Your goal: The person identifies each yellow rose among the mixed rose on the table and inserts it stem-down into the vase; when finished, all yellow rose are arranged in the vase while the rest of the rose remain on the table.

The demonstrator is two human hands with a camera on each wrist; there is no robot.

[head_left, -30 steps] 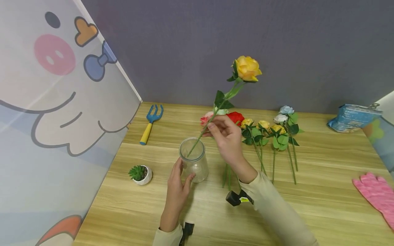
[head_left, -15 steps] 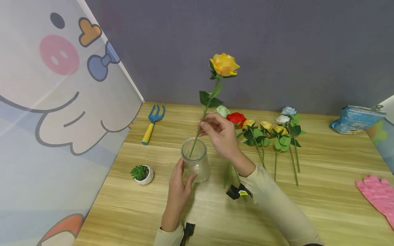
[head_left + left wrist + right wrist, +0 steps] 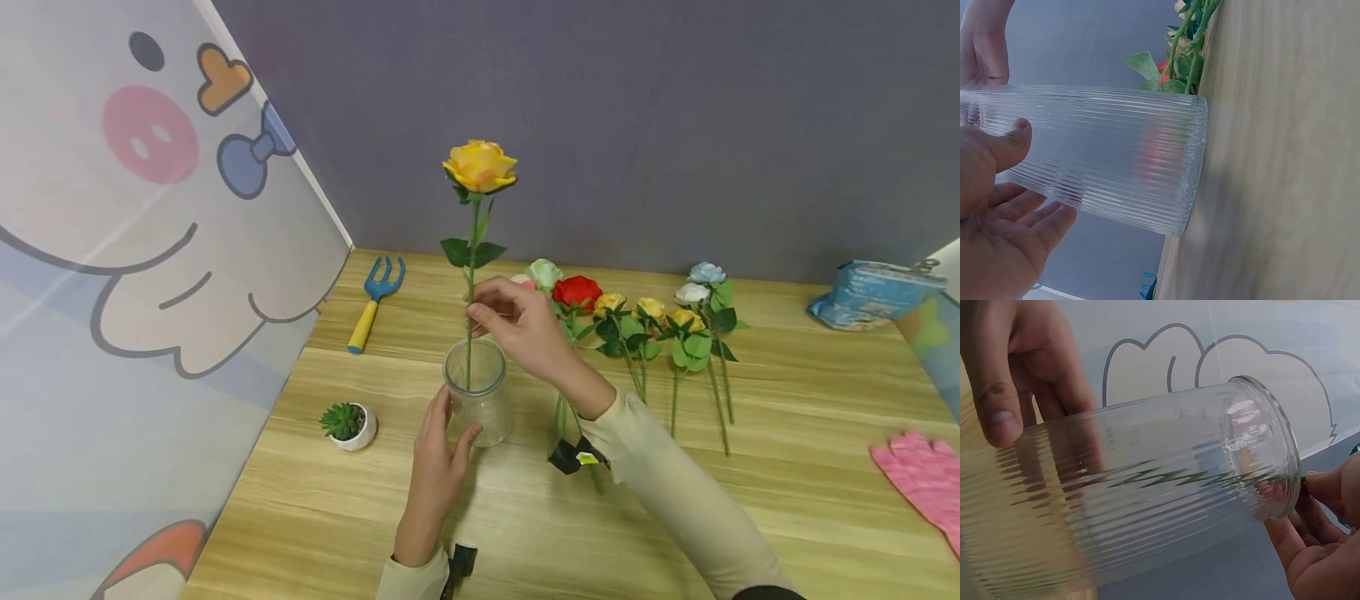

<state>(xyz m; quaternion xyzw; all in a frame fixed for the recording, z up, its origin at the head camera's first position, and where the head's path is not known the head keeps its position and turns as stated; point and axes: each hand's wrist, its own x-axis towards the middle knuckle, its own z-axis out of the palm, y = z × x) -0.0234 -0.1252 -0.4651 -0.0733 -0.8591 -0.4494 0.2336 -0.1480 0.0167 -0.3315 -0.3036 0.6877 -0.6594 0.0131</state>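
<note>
yellow rose (image 3: pixel 480 165) now stands nearly upright, its stem down inside the ribbed glass jar (image 3: pixel 477 392) on the desk (image 3: pixel 787 492); a second ago it leaned right. right hand (image 3: pixel 517 321) fingers pinch the stem, left hand (image 3: pixel 438 458) grasps the jar.

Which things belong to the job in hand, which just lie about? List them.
In use: tall yellow rose, ribbed clear glass jar, left hand, right hand.
Lying about: blue-and-yellow garden fork, small potted succulent, pink glove, blue packet.
</note>
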